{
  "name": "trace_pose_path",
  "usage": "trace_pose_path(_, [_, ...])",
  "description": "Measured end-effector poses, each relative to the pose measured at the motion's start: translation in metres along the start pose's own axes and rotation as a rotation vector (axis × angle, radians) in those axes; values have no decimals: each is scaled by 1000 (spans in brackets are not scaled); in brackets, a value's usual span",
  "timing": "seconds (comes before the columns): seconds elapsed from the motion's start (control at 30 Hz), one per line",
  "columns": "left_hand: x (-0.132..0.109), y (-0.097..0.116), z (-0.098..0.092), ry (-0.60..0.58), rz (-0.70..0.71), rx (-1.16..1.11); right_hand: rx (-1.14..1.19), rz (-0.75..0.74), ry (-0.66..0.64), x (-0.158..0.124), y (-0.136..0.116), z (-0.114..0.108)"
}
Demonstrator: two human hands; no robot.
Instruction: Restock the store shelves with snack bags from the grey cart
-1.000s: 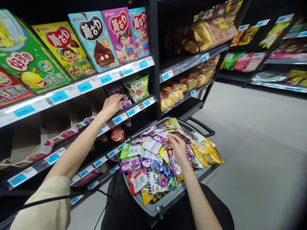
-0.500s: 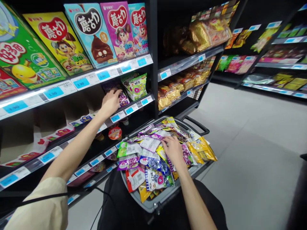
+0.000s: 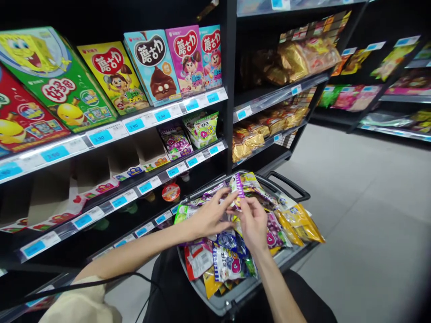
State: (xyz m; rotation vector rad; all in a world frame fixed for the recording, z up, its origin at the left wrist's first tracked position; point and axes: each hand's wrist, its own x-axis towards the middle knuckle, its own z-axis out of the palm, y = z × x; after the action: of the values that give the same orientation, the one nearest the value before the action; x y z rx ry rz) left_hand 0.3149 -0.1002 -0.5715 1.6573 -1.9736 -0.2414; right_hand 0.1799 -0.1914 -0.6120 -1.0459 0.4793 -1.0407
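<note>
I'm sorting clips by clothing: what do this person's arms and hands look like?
The left arm wears a loose cream short sleeve, crossed by a thin black cable. The left hand and right hand show no gloves or watches. No sleeve shows on the right arm.

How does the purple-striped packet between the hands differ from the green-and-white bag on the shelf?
The purple-striped packet is between the left hand and right hand, over the basket; the green-and-white bag sits on the shelf. Fingers partly cover the packet; the bag's front shows. Both have white areas.
</note>
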Motion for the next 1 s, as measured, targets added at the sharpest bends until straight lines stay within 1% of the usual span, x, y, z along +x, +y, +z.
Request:
trace_pose_path(0.07, [3,-10,0,133,-59,-91,40,26,-123,-1,-4,1])
trace_pose_path(0.1, [4,-15,-2,184,-111,-150,50,30,-168,0,-6,-1])
trace_pose_path(0.13, [4,-20,-4,220,-180,-223,54,23,-186,2,-6,-4])
trace_pose_path(0.17, [4,-24,-5,242,-257,-308,46,-2,-160,5,-5,-7])
trace_pose_path(0.23, [2,-32,-9,243,-385,-508,-33,-101,6,12,1,-15])
trace_pose_path(0.27, [1,-35,-10,244,-420,-613,-97,-143,96,16,5,-18])
trace_pose_path(0.3, [-1,-37,-12,260,-436,-709,-160,-158,153,19,10,-21])
trace_pose_path(0.33, [-2,-39,-14,274,-440,-790,-210,-136,153,22,15,-23])
trace_pose_path(0.37, [-3,-39,-16,283,-437,-849,-237,-85,91,24,20,-23])
trace_pose_path(0.4, [-4,-39,-18,292,-433,-882,-240,-24,-7,24,23,-22])
trace_pose_path(0.43, [-4,-38,-20,314,-429,-880,-228,15,-90,22,26,-20])
trace_pose_path(0.47, [-4,-36,-22,352,-425,-838,-226,12,-130,19,28,-17])
trace_pose_path(0.5, [-4,-32,-23,401,-420,-761,-253,-39,-117,15,29,-14])
trace_pose_path(0.53, [-3,-28,-24,446,-411,-672,-314,-140,-60,10,29,-10])
trace_pose_path(0.57, [-3,-22,-25,460,-401,-612,-402,-277,7,5,29,-6])
trace_pose_path(0.6, [-2,-16,-25,431,-396,-613,-507,-429,47,0,28,-3])
trace_pose_path(0.63, [-2,-10,-25,362,-403,-680,-613,-583,41,-5,28,-1])
trace_pose_path(0.67, [-1,-5,-24,279,-422,-792,-705,-729,-9,-9,28,1])
trace_pose_path(0.7, [1,0,-23,214,-445,-911,-773,-858,-89,-11,29,3])
trace_pose_path(0.73, [2,3,-21,193,-470,-1004,-813,-962,-185,-13,29,4])
trace_pose_path(0.77, [4,5,-20,220,-495,-1054,-824,-1032,-280,-14,28,6])
trace_pose_path(0.8, [5,4,-20,283,-515,-1062,-804,-1070,-358,-14,28,7])
trace_pose_path(0.83, [6,1,-20,355,-527,-1049,-764,-1079,-393,-14,27,8])
trace_pose_path(0.87, [7,-3,-21,417,-532,-1033,-718,-1060,-366,-13,26,9])
trace_pose_path(0.9, [7,-8,-22,458,-533,-1022,-675,-1008,-276,-11,26,10])
trace_pose_path(0.93, [6,-12,-24,477,-526,-1008,-635,-918,-149,-9,26,11])
trace_pose_path(0.97, [4,-16,-26,475,-509,-984,-586,-791,-35,-7,27,11])
trace_pose_path(1.0, [1,-18,-28,463,-485,-941,-522,-630,20,-4,29,10])
